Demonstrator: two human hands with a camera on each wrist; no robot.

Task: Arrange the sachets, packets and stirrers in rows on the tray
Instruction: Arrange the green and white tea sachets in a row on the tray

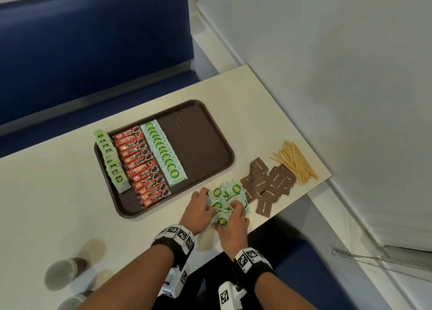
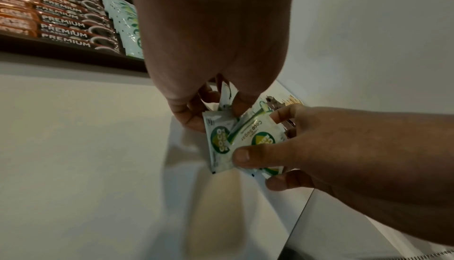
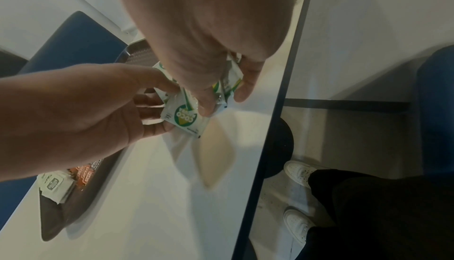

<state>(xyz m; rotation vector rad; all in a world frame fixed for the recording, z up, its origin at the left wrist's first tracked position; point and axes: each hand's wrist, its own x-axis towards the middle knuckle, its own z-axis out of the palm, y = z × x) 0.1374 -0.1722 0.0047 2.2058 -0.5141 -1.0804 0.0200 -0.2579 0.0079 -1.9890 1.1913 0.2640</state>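
Both hands (image 1: 218, 212) curl fingers round coco sachets (image 1: 222, 198).

Right half of the tray (image 1: 198, 146) lies bare; brown sugar packets (image 1: 268, 183) and stirrers (image 1: 294, 162) crowd the counter (image 1: 58, 193) at right.

White table (image 1: 58, 181): tray (image 1: 198, 146), sachets (image 1: 268, 186), stirrers (image 1: 294, 162)

Your head camera looks steeply down on the table (image 1: 70, 193) from above. Each wrist camera sits close under its own hand, facing along the fingers; both share the loose sachets (image 2: 248, 140), though the blurred edges possibly hide more overlap.
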